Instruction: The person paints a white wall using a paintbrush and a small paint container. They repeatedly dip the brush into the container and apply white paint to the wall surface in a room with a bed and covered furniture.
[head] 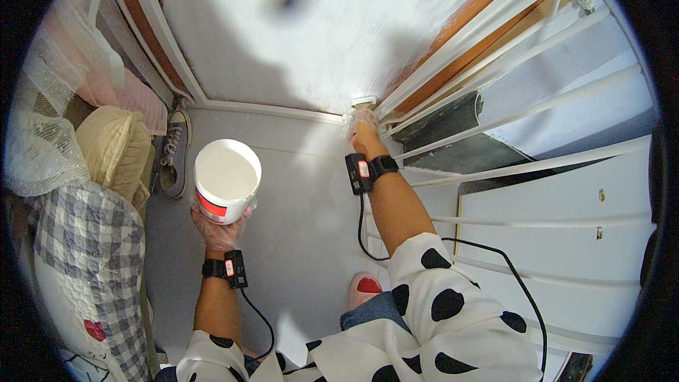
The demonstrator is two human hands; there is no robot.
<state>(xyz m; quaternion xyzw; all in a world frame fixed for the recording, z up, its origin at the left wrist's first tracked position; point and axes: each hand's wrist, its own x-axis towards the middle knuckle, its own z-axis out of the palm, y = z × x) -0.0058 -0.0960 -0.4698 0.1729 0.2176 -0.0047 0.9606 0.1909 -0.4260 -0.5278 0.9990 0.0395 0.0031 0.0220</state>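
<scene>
A white tub of white paint (pixel 228 175) rests in my left hand (pixel 220 231), which wears a clear plastic glove and grips it from below and behind. My right hand (pixel 365 122), also gloved, is shut on a paintbrush (pixel 364 102). Its bristle end meets the lower right part of a white-coated panel (pixel 254 48), close to the floor. Streaky brush marks cover the panel, and an orange-brown strip (pixel 456 16) shows along its right side. My fingers hide most of the brush handle.
White metal rails (pixel 530 111) run close along my right arm. To the left are a checked quilt (pixel 90 233), a beige cushion (pixel 114 143) and a grey sneaker (pixel 175 154). Cables hang from both wrist devices. My pink slipper (pixel 363 289) stands on the grey floor (pixel 297 212).
</scene>
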